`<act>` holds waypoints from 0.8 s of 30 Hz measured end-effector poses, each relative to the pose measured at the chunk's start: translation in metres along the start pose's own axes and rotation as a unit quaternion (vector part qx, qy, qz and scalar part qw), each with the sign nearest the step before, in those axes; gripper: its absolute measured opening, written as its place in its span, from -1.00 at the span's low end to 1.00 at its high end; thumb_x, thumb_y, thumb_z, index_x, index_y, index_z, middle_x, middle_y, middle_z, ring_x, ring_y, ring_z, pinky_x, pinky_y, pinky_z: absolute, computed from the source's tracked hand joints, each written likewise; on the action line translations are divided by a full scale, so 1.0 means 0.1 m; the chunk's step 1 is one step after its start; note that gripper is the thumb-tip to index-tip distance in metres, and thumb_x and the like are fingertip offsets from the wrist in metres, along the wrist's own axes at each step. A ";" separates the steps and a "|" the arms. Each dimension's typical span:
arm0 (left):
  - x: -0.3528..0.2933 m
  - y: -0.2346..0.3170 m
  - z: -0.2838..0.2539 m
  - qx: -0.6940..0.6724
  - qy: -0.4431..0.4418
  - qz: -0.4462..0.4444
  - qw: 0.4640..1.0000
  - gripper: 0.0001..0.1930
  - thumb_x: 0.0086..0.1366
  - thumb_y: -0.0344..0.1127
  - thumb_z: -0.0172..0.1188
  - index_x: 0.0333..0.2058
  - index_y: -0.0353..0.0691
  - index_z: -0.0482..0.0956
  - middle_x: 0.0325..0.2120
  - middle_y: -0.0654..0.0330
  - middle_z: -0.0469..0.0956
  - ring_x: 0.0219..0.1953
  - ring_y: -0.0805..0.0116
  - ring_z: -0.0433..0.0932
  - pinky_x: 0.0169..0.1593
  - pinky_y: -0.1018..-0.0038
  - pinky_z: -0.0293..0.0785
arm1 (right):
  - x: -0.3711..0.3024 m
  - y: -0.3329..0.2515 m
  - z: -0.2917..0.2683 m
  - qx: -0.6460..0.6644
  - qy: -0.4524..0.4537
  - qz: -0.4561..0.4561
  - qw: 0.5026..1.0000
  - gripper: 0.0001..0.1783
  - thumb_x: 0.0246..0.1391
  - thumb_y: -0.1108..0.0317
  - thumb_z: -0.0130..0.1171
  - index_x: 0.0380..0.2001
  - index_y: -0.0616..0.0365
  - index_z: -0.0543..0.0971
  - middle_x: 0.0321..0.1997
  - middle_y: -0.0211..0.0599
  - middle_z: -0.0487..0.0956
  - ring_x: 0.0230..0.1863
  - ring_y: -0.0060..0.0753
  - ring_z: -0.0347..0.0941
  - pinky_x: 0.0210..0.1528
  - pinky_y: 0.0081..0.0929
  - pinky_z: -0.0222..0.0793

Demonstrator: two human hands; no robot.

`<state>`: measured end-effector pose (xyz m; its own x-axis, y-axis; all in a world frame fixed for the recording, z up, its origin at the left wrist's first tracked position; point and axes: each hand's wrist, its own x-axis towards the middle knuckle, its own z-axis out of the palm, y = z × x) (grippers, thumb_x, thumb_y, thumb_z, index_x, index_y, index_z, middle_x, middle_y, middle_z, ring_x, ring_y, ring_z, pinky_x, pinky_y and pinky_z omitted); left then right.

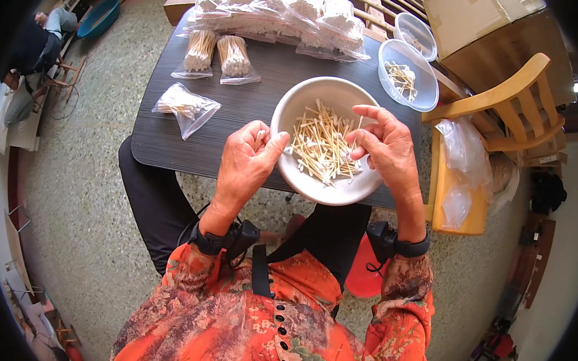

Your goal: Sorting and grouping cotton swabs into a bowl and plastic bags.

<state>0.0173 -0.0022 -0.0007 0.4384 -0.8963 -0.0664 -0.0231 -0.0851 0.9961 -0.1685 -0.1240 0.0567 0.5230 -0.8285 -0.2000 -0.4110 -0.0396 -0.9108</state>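
The right hand (390, 147) is half curled, with one thin swab (360, 123) between thumb and finger. The left hand (247, 155) is curled nearly closed, and a white tip (260, 136) peeks out by its thumb. The messy pile of swabs (323, 146) sits in the bowl (304, 101) between both hands. Pinch softly, by the stick, so the fluffy ends stay clean.
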 end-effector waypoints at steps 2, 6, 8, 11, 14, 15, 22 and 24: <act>-0.02 0.03 0.00 0.002 -0.002 -0.006 1.000 -0.73 0.25 -0.30 0.18 -0.57 -0.20 0.32 -0.68 0.52 0.21 -0.60 0.75 0.07 -0.58 0.68 -0.02 | 0.00 0.01 -0.03 0.026 -0.001 0.013 1.000 -0.68 0.04 0.54 0.01 -0.08 0.36 0.43 -0.42 -0.23 0.60 -0.56 -0.69 0.51 -0.66 -0.82 0.24; -0.01 -0.01 0.00 0.005 0.005 0.006 1.000 -0.72 0.25 -0.29 0.18 -0.57 -0.20 0.31 -0.68 0.52 0.20 -0.61 0.74 0.06 -0.58 0.67 -0.02 | -0.01 0.02 -0.03 0.094 0.011 0.011 0.995 -0.72 0.05 0.54 0.02 -0.12 0.35 0.46 -0.39 -0.23 0.61 -0.56 -0.70 0.51 -0.70 -0.88 0.17; 0.00 0.00 0.01 0.007 0.004 0.004 1.000 -0.72 0.25 -0.29 0.18 -0.57 -0.20 0.31 -0.68 0.52 0.20 -0.60 0.74 0.07 -0.57 0.67 -0.02 | -0.02 0.07 -0.04 0.135 0.039 0.003 0.990 -0.75 0.08 0.51 0.05 -0.15 0.35 0.47 -0.38 -0.23 0.61 -0.56 -0.69 0.52 -0.71 -0.89 0.15; -0.01 0.03 0.00 0.017 0.002 0.001 1.000 -0.72 0.25 -0.28 0.18 -0.57 -0.20 0.32 -0.68 0.52 0.20 -0.60 0.74 0.08 -0.57 0.67 -0.01 | -0.04 0.09 -0.03 0.147 0.053 -0.006 0.988 -0.77 0.09 0.47 0.10 -0.18 0.34 0.49 -0.37 -0.23 0.62 -0.55 -0.69 0.52 -0.71 -0.89 0.14; -0.01 0.00 -0.01 0.022 0.003 0.000 1.000 -0.72 0.25 -0.28 0.17 -0.57 -0.21 0.33 -0.67 0.52 0.21 -0.59 0.74 0.09 -0.56 0.68 0.01 | -0.07 0.08 0.00 0.163 0.065 -0.007 0.984 -0.80 0.07 0.45 0.14 -0.23 0.31 0.51 -0.38 -0.23 0.62 -0.57 -0.71 0.50 -0.71 -0.89 0.12; 0.01 -0.01 0.00 0.017 0.004 0.000 1.000 -0.73 0.26 -0.28 0.17 -0.56 -0.21 0.33 -0.66 0.52 0.22 -0.59 0.74 0.09 -0.55 0.68 0.01 | -0.07 0.08 0.00 0.164 0.066 -0.008 0.984 -0.80 0.07 0.45 0.14 -0.23 0.31 0.51 -0.38 -0.23 0.62 -0.57 -0.71 0.50 -0.71 -0.89 0.12; 0.04 0.00 0.03 0.009 -0.008 -0.008 1.000 -0.76 0.27 -0.29 0.16 -0.53 -0.22 0.36 -0.63 0.50 0.29 -0.57 0.75 0.14 -0.52 0.70 0.07 | -0.08 0.16 -0.01 0.159 0.097 -0.039 0.982 -0.90 0.03 0.43 0.21 -0.41 0.23 0.53 -0.51 -0.33 0.60 -0.66 -0.82 0.37 -0.70 -0.87 0.07; 0.00 -0.01 0.02 0.001 -0.011 -0.023 1.000 -0.78 0.27 -0.30 0.15 -0.51 -0.23 0.38 -0.61 0.48 0.33 -0.55 0.76 0.19 -0.51 0.72 0.10 | -0.10 0.14 -0.03 0.145 0.098 -0.037 0.984 -0.89 0.01 0.41 0.25 -0.47 0.21 0.53 -0.62 -0.41 0.55 -0.68 -0.84 0.32 -0.69 -0.85 0.06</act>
<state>0.0155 -0.0035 -0.0021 0.4194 -0.9007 -0.1137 -0.0047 -0.1274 0.9918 -0.1822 -0.1179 0.0471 0.3775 -0.9223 -0.0824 -0.1320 0.0345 -0.9906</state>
